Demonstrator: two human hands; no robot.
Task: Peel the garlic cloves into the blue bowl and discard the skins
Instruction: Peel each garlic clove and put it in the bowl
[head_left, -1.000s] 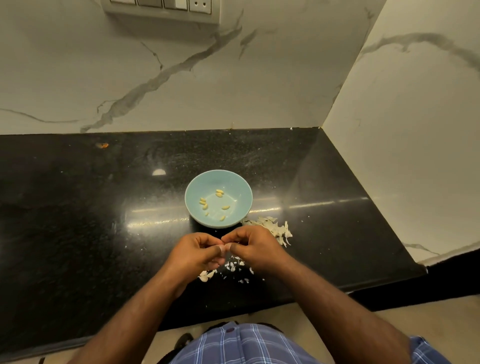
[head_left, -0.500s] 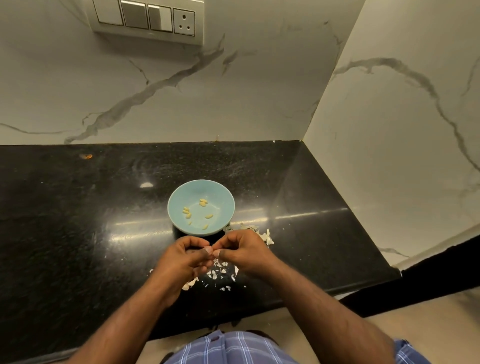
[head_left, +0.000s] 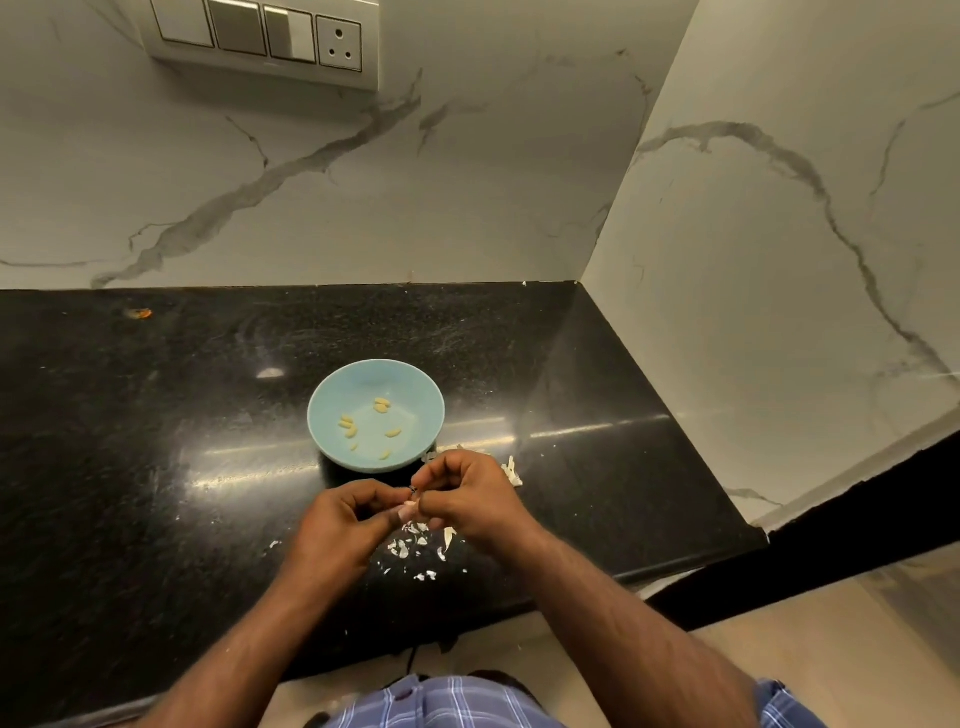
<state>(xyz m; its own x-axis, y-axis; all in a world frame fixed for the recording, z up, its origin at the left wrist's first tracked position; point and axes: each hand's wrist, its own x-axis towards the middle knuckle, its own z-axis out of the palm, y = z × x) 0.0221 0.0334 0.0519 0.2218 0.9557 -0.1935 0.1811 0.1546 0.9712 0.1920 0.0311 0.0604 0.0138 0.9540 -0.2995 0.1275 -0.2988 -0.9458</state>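
Left hand (head_left: 345, 525): curled, its fingertips are pinched on a small garlic clove (head_left: 409, 508) held between the two hands; the clove itself is mostly hidden.
Right hand (head_left: 470, 496): also curled, and the same clove is pinched from the other side, thumb and forefinger set as if to pick at the skin.
Why held so: the clove is kept low over the bench (head_left: 130, 467), at 6 o'clock of the bowl, so that flakes fall in one patch and the peeled clove has a short way to go.
Blue bowl (head_left: 332, 395): set at the middle of the bench, just beyond the hands at their 12 o'clock; several peeled cloves (head_left: 382, 405) are lying loose in it.
Skins (head_left: 415, 543): scattered under the hands, with a further heap (head_left: 511, 472) at 3 o'clock of the right hand, close beside the bowl, none in it.
Progress: judged midway; skins are not yet discarded.
Backdrop: a switch plate (head_left: 260, 36) is seen on the marble wall at 12 o'clock.
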